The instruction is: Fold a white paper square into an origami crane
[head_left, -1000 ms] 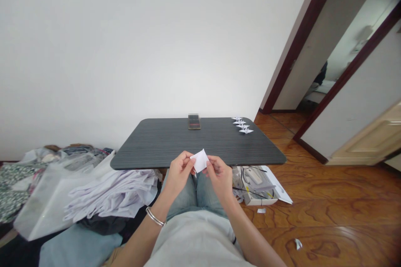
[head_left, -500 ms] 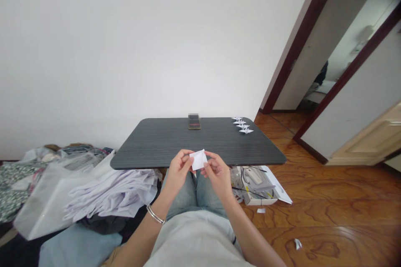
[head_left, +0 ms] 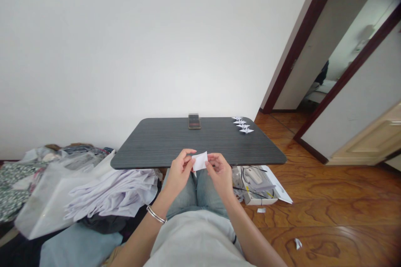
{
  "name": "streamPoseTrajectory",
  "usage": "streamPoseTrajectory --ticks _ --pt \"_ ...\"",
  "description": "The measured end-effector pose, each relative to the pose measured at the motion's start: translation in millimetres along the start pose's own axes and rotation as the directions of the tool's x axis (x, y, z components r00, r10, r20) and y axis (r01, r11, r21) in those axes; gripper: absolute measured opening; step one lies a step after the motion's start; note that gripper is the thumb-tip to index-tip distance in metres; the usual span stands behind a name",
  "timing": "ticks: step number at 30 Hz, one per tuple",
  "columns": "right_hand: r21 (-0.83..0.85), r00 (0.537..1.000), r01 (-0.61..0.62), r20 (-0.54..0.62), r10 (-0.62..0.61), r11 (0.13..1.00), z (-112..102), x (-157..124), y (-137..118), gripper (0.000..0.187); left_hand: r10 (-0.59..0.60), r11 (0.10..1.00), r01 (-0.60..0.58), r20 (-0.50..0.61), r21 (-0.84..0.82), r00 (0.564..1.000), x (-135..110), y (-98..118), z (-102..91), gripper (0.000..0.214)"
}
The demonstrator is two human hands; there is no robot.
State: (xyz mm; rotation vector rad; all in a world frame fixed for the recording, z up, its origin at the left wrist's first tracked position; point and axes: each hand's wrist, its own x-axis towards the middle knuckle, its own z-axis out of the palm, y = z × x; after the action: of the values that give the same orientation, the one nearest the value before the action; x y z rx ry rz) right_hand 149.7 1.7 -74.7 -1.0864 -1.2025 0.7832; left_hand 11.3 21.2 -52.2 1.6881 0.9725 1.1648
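Observation:
Between my two hands is a small folded piece of white paper [head_left: 199, 161], held just over the near edge of the dark table [head_left: 163, 142]. My left hand [head_left: 181, 167] pinches its left side between thumb and fingers, the index finger lifted a little above it. On the right side, my right hand [head_left: 218, 171] grips the paper with the thumb in front and fingers bent behind. Several white paper cranes [head_left: 242, 126] stand in a row at the table's far right corner.
A small dark framed object, perhaps a phone [head_left: 194, 121], stands at the table's back edge. Heaped clothes [head_left: 112, 194] lie to the left. Below the table's right side sits an open box [head_left: 258, 183] with cables. Paper scraps [head_left: 298, 243] lie on the wooden floor.
The paper has turned and now looks wider and lower than before. My left index finger has lifted off its upper edge, and my right fingers have curled in.

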Motion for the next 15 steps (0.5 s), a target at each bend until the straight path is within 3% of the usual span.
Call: streamPoseTrajectory --ticks 3,6,9,15 --pt "0.028 1.000 -0.008 -0.018 0.008 1.000 0.2 0.8 -0.6 0.011 0.043 0.994 -0.042 -0.002 0.106 0.999 -0.9 3.2 -1.1 0.024" --pt "0.097 0.999 -0.005 -0.051 0.010 0.995 -0.6 2.4 -0.1 0.016 0.039 0.993 -0.041 0.023 0.111 0.999 -1.1 3.9 -1.0 0.023" --pt "0.199 0.999 -0.042 -0.013 0.046 0.979 -1.9 4.5 -0.1 0.021 0.000 1.000 0.000 0.037 -0.003 0.999 0.0 2.0 0.3 0.020" --pt "0.333 0.987 -0.120 0.139 0.077 0.935 -2.0 6.0 0.2 0.033 -0.104 0.968 0.093 -0.036 -0.233 0.994 4.6 -1.6 2.6 0.021"
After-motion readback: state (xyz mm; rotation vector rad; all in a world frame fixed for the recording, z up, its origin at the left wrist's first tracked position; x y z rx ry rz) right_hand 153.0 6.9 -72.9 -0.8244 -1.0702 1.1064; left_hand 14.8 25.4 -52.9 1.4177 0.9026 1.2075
